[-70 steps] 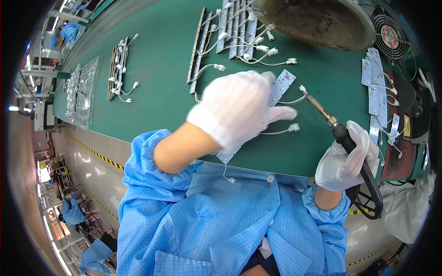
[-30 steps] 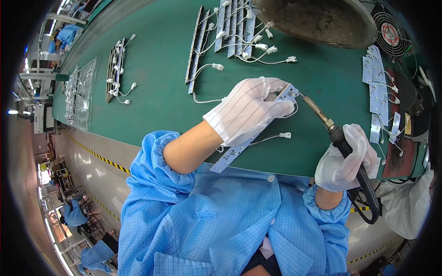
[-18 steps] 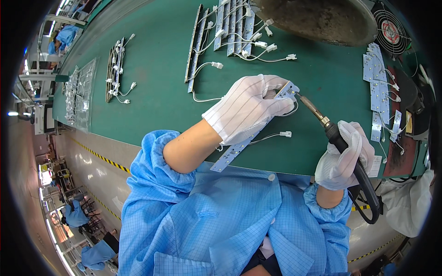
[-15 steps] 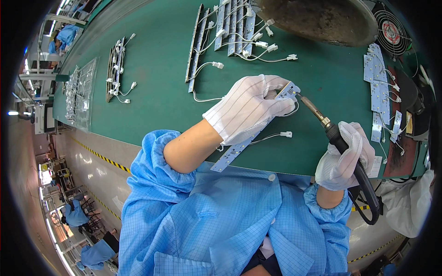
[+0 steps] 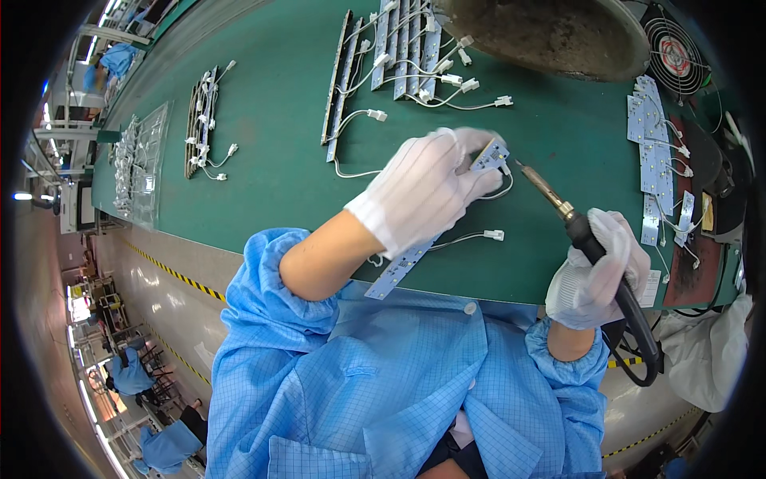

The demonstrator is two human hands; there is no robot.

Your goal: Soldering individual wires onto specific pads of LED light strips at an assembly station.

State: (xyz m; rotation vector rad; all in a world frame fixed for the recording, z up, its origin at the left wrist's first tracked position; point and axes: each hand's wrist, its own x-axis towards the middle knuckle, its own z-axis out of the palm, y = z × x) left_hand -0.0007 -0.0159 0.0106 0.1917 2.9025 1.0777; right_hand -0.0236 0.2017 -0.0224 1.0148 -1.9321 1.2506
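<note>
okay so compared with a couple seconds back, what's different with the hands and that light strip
The left hand slid back along the white LED strip, from lying flat over it to pinching its far end beside the white wire. The right hand brought the soldering iron tip in toward that end. The green bench and the stacked strips stayed put.

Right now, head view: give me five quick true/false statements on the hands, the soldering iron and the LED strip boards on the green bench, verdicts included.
1. The right hand in a white glove grips the black-handled soldering iron. True.
2. The left hand lies flat on the green bench mat, away from any board. False: it presses on the long white LED strip board.
3. The iron's tip points at the strip's far end, beside the left fingertips. True.
4. The round grey dish sits at the bench's near edge. False: it is at the far edge.
5. The small round fan stands far left. False: far right.
</note>
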